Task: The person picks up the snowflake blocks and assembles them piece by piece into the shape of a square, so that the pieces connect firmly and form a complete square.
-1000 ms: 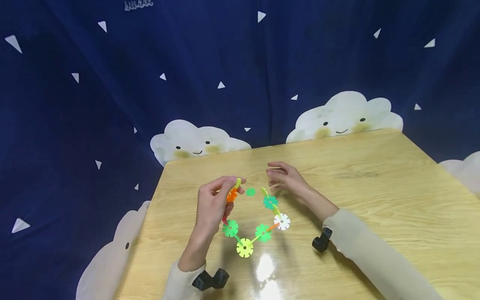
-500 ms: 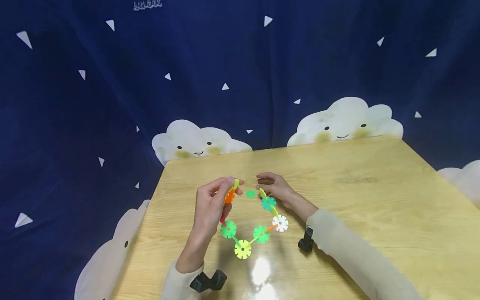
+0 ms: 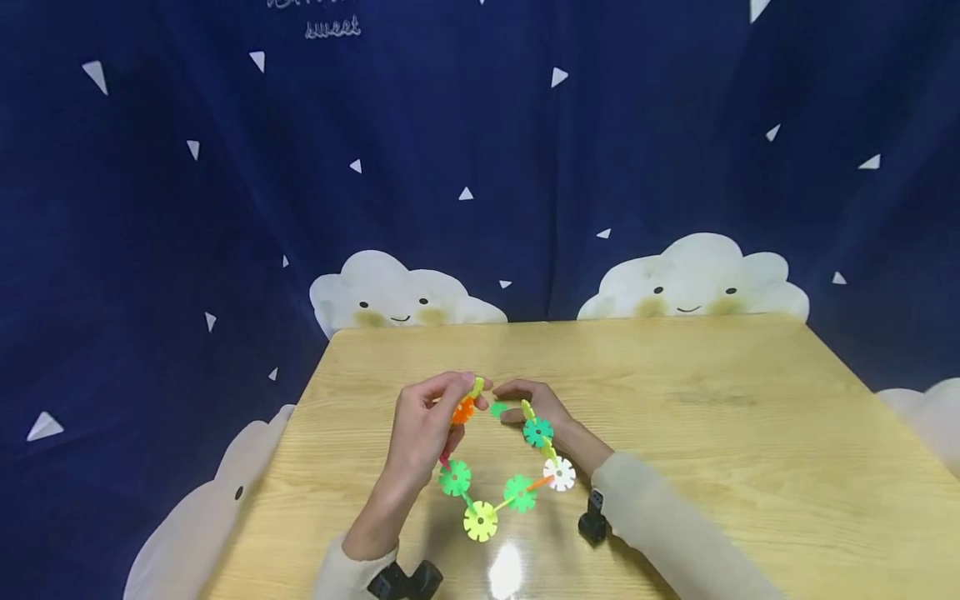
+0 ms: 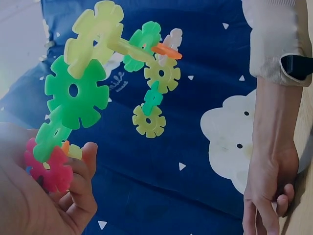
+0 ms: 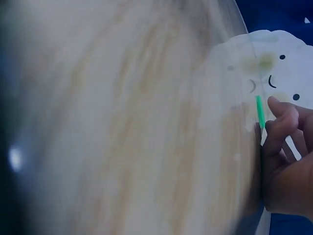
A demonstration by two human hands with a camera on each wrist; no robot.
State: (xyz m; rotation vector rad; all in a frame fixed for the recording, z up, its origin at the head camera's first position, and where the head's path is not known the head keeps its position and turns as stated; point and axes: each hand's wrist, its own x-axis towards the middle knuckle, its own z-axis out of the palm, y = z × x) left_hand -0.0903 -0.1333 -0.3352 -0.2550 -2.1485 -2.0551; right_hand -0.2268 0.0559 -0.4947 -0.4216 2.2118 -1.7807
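My left hand (image 3: 422, 421) holds up one end of a chain of slotted plastic snowflake discs, its thumb and fingers pinching a yellow disc (image 3: 477, 387). An orange disc (image 3: 463, 409) shows below that grip. In the left wrist view a pink disc (image 4: 50, 167) sits by the palm. From there the chain hangs in a curve through green, yellow, white and teal discs, ending at a yellow disc (image 4: 148, 121). A loose green disc (image 3: 498, 409) lies on the table. My right hand (image 3: 543, 406) is low beside it, thumb and fingers spread around it; the chain's free end overlaps this hand.
The wooden table (image 3: 675, 400) runs back to a dark blue curtain (image 3: 420, 125) printed with white clouds and triangles. A black wrist camera (image 3: 592, 518) is strapped on the right sleeve, another on the left.
My right hand has moved left and down to the loose green disc. The left hand keeps its grip on the chain almost in place, while the head view has tilted up a little.
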